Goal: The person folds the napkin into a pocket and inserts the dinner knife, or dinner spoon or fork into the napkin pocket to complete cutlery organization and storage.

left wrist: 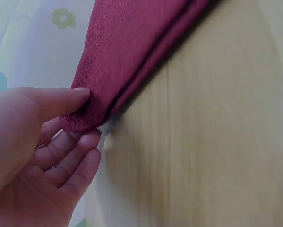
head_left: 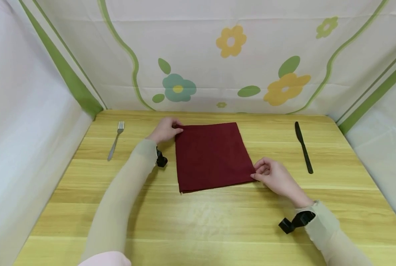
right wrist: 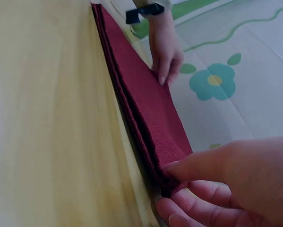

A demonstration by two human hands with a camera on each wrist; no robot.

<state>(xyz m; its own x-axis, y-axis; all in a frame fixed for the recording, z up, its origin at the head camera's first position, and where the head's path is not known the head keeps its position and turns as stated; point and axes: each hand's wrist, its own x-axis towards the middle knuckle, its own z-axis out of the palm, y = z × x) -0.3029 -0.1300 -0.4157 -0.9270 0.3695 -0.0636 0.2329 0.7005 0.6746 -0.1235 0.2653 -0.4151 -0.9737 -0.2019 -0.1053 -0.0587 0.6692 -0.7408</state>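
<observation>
A dark red cloth napkin [head_left: 214,157], folded into a layered square, lies on the wooden table between both hands. At its far left corner my left hand [head_left: 165,130] pinches the fabric; in the left wrist view the thumb lies on top of the napkin [left wrist: 127,42] and the fingers are beneath. My right hand [head_left: 273,177] pinches the near right corner. The right wrist view shows the thumb over the stacked layers of the napkin [right wrist: 141,99], with the fingers of the right hand [right wrist: 240,184] curled below.
A fork [head_left: 116,140] lies on the left side of the table [head_left: 198,229], tines pointing away. To the right lies a black knife [head_left: 303,147]. A white curtain [head_left: 204,66] with printed flowers stands along the table's far edge, with pale fabric at both sides.
</observation>
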